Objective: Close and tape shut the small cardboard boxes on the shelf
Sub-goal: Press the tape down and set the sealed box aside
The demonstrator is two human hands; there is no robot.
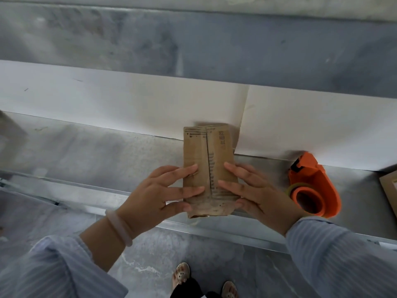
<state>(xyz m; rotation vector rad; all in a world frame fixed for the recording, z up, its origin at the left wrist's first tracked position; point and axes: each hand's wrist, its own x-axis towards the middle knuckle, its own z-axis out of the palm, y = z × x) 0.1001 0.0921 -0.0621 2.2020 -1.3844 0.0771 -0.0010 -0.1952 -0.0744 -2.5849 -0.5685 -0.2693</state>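
Cardboard box [207, 160] sitting at the front edge of the metal shelf [107, 151], both flaps being pressed down.

Head view: the left hand [150, 196] and right hand [257, 194] are lying flat on the two top flaps, fingers straight, thumbs bracing the near face, and the seam between the flaps is showing no tape. The orange tape dispenser [315, 186] is waiting just beside the right hand, untouched. The danger I'm seeing: reaching for it is going to free one creased flap, which could spring up and open the seam, and a hard press could be nudging the box off the edge.
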